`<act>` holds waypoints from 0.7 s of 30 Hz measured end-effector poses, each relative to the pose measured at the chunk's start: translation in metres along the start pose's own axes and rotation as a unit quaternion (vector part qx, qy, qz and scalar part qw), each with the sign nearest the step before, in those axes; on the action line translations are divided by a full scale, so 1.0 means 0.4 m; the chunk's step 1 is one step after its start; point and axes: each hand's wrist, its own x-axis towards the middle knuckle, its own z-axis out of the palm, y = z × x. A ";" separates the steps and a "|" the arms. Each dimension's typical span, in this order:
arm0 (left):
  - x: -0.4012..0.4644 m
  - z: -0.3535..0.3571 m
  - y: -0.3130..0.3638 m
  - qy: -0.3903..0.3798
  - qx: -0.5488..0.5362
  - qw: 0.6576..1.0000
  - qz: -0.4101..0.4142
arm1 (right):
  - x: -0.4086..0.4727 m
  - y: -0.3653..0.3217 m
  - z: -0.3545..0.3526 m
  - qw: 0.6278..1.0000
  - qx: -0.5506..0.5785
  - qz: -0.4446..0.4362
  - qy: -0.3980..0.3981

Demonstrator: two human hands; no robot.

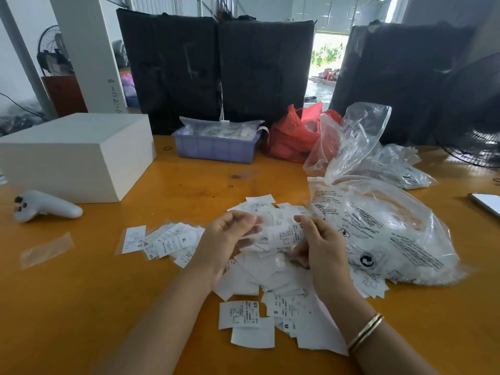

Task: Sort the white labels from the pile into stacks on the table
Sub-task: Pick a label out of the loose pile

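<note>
My right hand pinches a white label over the pile beneath both hands, while my left hand hovers beside it with loosely curled, empty fingers. Left of my left hand lies a sorted stack; beyond my right, a clear bag.

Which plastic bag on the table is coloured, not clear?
The red bag, at the back between the blue tray and the upright clear bag; all other bags are transparent.
</note>
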 end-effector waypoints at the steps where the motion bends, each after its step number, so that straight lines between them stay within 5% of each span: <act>1: -0.001 0.000 0.001 -0.003 -0.026 1.000 -0.003 | 0.001 -0.001 -0.001 1.000 0.016 0.010 -0.005; 10: -0.003 -0.004 0.012 -0.041 -0.118 0.992 -0.002 | 0.014 0.002 -0.008 0.976 0.190 0.062 -0.084; 17: -0.005 -0.001 0.009 -0.007 -0.055 0.998 -0.027 | 0.008 -0.009 -0.014 0.995 0.058 0.025 -0.072; 21: -0.005 0.002 0.011 -0.014 -0.034 0.999 -0.028 | 0.011 -0.018 -0.024 0.961 0.240 0.092 -0.107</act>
